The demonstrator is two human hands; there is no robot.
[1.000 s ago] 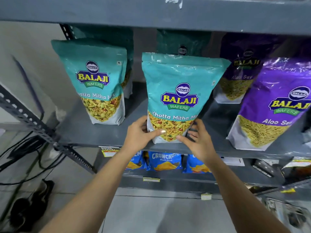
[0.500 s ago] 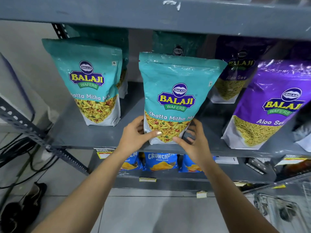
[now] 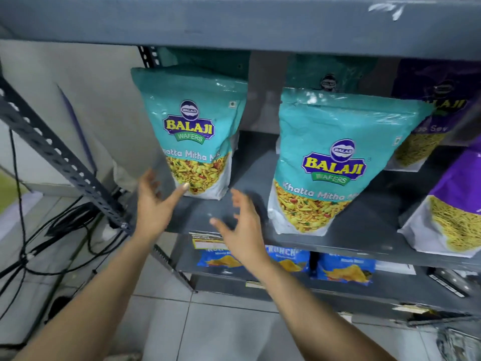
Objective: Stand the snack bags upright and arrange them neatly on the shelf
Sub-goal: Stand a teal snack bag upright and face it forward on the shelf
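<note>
Two teal Balaji Khatta Mitha Mix bags stand upright on the grey shelf [image 3: 364,230]: the left teal bag [image 3: 194,131] and the middle teal bag [image 3: 330,162]. My left hand [image 3: 153,204] is open at the left bag's lower left corner, thumb tip touching its base. My right hand [image 3: 242,225] is open, fingers spread, in the gap between the two bags, holding nothing. Purple Aloo Sev bags stand at the right, one in front [image 3: 453,209] and one behind [image 3: 426,118]. More teal bags [image 3: 330,74] stand in the back row.
The upper shelf board [image 3: 234,22] hangs low over the bag tops. A slotted metal upright [image 3: 59,162] slants at the left. Blue Crunchex bags [image 3: 346,269] lie on the lower shelf. Black cables [image 3: 39,246] run over the tiled floor at left.
Both hands have let go of the middle teal bag and moved left toward the left teal bag. The view has shifted left too.
</note>
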